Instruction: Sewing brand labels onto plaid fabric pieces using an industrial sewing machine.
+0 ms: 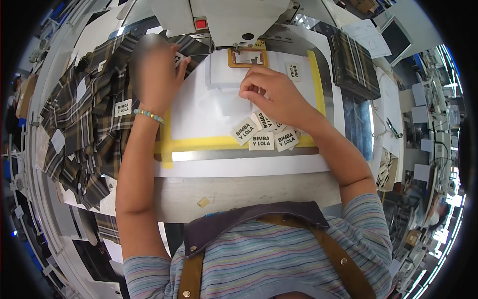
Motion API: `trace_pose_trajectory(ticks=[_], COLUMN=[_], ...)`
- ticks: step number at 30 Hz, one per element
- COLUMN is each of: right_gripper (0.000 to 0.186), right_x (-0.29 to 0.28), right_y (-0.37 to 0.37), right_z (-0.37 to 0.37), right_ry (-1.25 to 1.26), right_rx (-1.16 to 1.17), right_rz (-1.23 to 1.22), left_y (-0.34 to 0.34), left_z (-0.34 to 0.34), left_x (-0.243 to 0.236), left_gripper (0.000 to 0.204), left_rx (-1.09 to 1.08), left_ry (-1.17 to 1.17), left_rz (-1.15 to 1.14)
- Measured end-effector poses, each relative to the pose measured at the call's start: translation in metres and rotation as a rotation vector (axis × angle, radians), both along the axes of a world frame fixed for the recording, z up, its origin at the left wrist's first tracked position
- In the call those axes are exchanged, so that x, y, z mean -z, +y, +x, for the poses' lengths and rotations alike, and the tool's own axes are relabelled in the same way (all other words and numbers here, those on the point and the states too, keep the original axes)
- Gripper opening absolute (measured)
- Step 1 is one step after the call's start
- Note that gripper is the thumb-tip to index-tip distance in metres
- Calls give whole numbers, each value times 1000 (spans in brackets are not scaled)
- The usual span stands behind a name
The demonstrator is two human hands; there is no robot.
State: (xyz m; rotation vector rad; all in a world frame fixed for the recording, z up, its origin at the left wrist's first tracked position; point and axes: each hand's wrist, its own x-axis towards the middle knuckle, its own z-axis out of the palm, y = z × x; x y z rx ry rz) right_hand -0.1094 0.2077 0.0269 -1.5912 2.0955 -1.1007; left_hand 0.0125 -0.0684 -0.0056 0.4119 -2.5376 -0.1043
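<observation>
At upper left my left hand (158,77), largely blurred, has its visible fingers closed on plaid fabric (189,44) bearing a white printed label (177,58). My right hand (265,94) hangs over the white work sheet (191,114), fingers curled, with nothing visible in them. Just below it lie several overlapping white printed labels (261,141). A yellow-framed clamp (232,57) sits under the machine head (234,22) beyond my right hand, and a lone label (293,71) lies to its right. Yellow tape (199,143) borders the sheet.
A heap of plaid pieces (74,129), some with white labels, covers the left. At right are a folded plaid stack (351,65), scissors (393,129) and a box of small pieces (386,167). Machinery and shelving fill the curved edges; another person (433,214) is at far right.
</observation>
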Motion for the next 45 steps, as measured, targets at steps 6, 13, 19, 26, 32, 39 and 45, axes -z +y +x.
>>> trace_pose_trajectory(ticks=[6, 13, 19, 26, 32, 39, 45], right_gripper=[7, 10, 15, 17, 16, 29, 27], right_x=[-8, -5, -15, -15, -13, -15, -4], right_y=[3, 5, 4, 8, 20, 12, -8], right_z=[-6, -7, -11, -14, -51, -98, -112], right_ry=[-31, 16, -186, -312, -425, 78, -30], right_rx=[28, -13, 49, 89, 79, 298, 128], right_rz=[-56, -75, -31, 194, 308, 428, 427], left_y=[58, 73, 73, 70, 64, 78, 99], left_z=[9, 7, 8, 6, 5, 6, 4], left_x=[-31, -15, -16, -15, -16, -20, -10], left_gripper=[31, 19, 15, 12, 15, 23, 55], left_rx=[163, 540, 499, 436, 415, 548, 703], left_ry=[-291, -198, -167, -116, -269, 36, -85], left_rz=[709, 1197, 1095, 1143, 1114, 298, 117])
